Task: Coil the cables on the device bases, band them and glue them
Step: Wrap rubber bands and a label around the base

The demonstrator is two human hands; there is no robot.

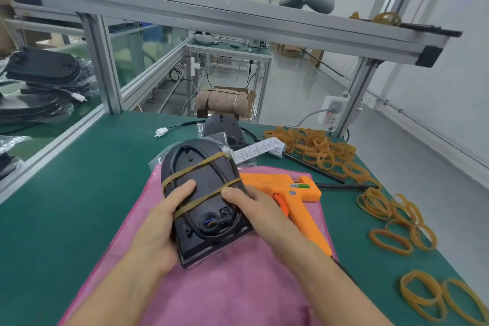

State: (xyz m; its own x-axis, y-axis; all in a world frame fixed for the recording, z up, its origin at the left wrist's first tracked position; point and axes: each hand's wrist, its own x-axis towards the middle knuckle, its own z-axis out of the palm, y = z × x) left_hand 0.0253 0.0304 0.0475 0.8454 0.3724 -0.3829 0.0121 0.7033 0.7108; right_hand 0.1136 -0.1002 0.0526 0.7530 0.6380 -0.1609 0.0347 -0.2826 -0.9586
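A black device base [203,174] is held tilted above a pink cloth [238,283], underside up. Its black cable [211,233] runs coiled around the rim, crossed by two tan rubber bands [197,167]. My left hand [161,222] grips the base's left edge, thumb on top. My right hand [254,212] grips the right edge, thumb pressing on the lower band. An orange glue gun [293,193] lies on the cloth just right of the base, partly under my right hand.
Several loose rubber bands [325,152] are scattered along the right side of the green table [66,193]. Another base [222,127] with a white plug [161,132] lies farther back, beside a paper label strip [256,152]. A stack of bases [42,74] sits left, behind the aluminium frame.
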